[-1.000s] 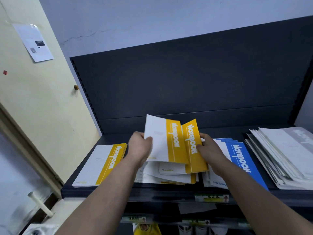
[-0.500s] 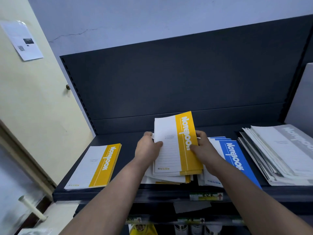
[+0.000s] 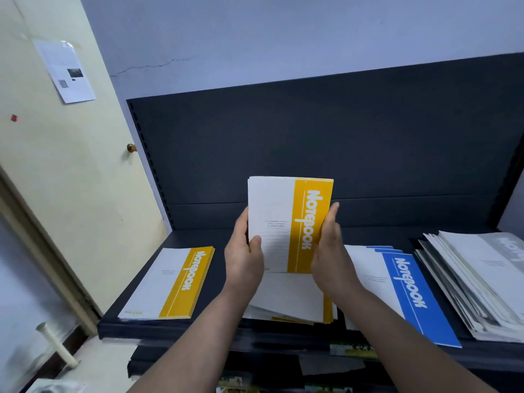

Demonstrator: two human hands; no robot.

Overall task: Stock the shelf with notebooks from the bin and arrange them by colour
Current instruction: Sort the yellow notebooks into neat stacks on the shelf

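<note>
- A small stack of yellow-and-white notebooks [image 3: 289, 225] stands upright between both hands, raised above the dark blue metal shelf [image 3: 198, 236], front cover facing the camera and yellow band on the right.
- The left hand [image 3: 245, 256] grasps the stack's left edge, thumb laid on the white cover and fingers curled behind it.
- The right hand [image 3: 329, 251] lies against the yellow right edge with fingers extended upward, pressing rather than wrapping around it.
- Both forearms reach up from below and converge on the stack.
- Directly beneath the hands, a loose pile of yellow notebooks [image 3: 289, 299] lies flat on the shelf.
- A tidy yellow notebook stack [image 3: 170, 285] lies to the left, apart from the pile.
- To the right lie blue-banded notebooks [image 3: 402, 290], then fanned grey-and-white notebooks [image 3: 476, 279].
</note>
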